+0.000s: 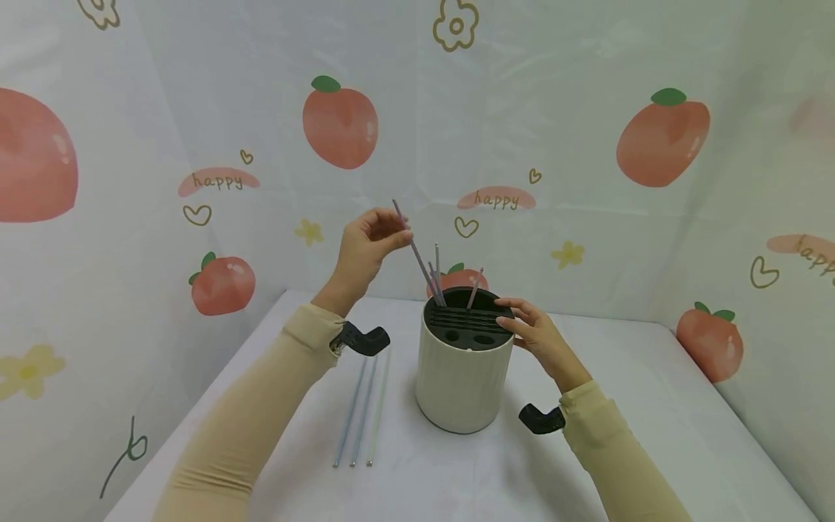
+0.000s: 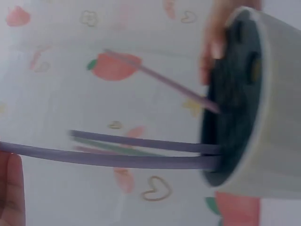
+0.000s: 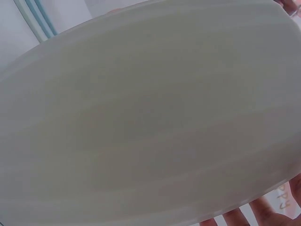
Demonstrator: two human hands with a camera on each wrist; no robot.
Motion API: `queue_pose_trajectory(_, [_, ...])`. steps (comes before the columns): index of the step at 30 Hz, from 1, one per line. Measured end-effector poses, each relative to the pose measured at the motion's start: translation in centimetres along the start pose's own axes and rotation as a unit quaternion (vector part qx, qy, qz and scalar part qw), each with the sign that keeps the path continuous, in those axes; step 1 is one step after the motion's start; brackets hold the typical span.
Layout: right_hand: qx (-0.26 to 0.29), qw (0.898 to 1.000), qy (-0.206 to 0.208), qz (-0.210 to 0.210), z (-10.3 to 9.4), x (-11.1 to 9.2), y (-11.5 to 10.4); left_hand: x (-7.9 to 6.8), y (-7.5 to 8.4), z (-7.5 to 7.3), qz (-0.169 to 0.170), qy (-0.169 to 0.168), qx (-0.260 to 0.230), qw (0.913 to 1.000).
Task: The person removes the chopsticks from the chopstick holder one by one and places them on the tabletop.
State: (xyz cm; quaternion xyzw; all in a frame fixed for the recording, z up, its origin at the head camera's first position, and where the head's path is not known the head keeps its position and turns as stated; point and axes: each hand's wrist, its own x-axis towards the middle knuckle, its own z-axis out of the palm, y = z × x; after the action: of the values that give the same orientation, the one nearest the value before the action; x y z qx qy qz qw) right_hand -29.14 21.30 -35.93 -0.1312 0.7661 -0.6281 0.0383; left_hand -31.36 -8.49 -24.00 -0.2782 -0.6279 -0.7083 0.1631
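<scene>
My left hand (image 1: 369, 246) pinches a thin purple stick (image 1: 418, 255) near its upper end. The stick slants down to the right, its lower end inside the round utensil holder (image 1: 462, 384). This holder is cream, ribbed, with a black slotted and holed insert. Another purple stick (image 2: 141, 141) and a pink stick (image 2: 164, 84) stand in it, along with a greenish stick (image 2: 122, 147), partly hidden. Against the holder's right rim rests my right hand (image 1: 538, 333), fingers on the top edge. In the right wrist view the holder wall (image 3: 150, 117) covers most of the picture.
Two blue sticks (image 1: 362, 413) and a pale green stick (image 1: 378, 413) lie side by side on the white table (image 1: 417, 486), left of the holder. A fruit-printed curtain (image 1: 404, 43) encloses the table at the back and sides.
</scene>
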Motion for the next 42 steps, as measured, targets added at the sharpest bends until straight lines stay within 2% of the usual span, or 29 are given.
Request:
queue_pose_trajectory(6, [-0.007,1.0,0.0,0.003,0.1,-0.1,-0.1,1.3,4.3,-2.6,0.071,0.074,-0.062,0.9928])
queue_pose_trajectory(8, [-0.007,1.0,-0.001,0.004,0.1,-0.1,0.0,1.4,5.0,-3.8,0.072,0.096,-0.069,0.9903])
queue_pose_trajectory(11, [-0.005,1.0,0.0,0.004,0.1,-0.1,0.0,1.2,4.8,-5.7,0.039,0.112,-0.07,0.9904])
queue_pose_trajectory(13, [-0.002,1.0,0.002,0.003,0.0,-0.1,0.0,0.6,3.7,-6.9,-0.001,0.111,-0.056,0.9923])
queue_pose_trajectory(16, [0.003,1.0,0.004,0.003,0.0,-0.1,0.0,-0.9,0.8,-8.5,-0.08,0.099,-0.011,0.9918])
queue_pose_trajectory(19, [0.004,1.0,0.005,0.002,0.0,0.0,0.0,-2.8,-2.6,-10.1,-0.159,0.075,0.05,0.9831])
queue_pose_trajectory(23, [-0.003,1.0,0.008,0.003,0.0,0.0,0.0,-5.9,-7.1,-11.8,-0.244,0.044,0.119,0.9615])
queue_pose_trajectory(29, [-0.005,1.0,0.009,0.004,0.2,0.0,0.1,-9.7,-12.3,-12.6,-0.356,0.03,0.187,0.9151])
queue_pose_trajectory(32, [-0.002,1.0,0.008,0.004,0.1,0.0,0.1,-10.8,-14.1,-12.6,-0.387,0.034,0.197,0.9004])
queue_pose_trajectory(36, [-0.001,1.0,0.007,0.005,0.1,0.0,0.0,-11.7,-15.5,-12.4,-0.401,0.024,0.209,0.8914])
queue_pose_trajectory(42, [0.004,1.0,0.006,0.004,0.1,0.0,0.0,-12.4,-16.8,-12.2,-0.407,0.014,0.232,0.8834])
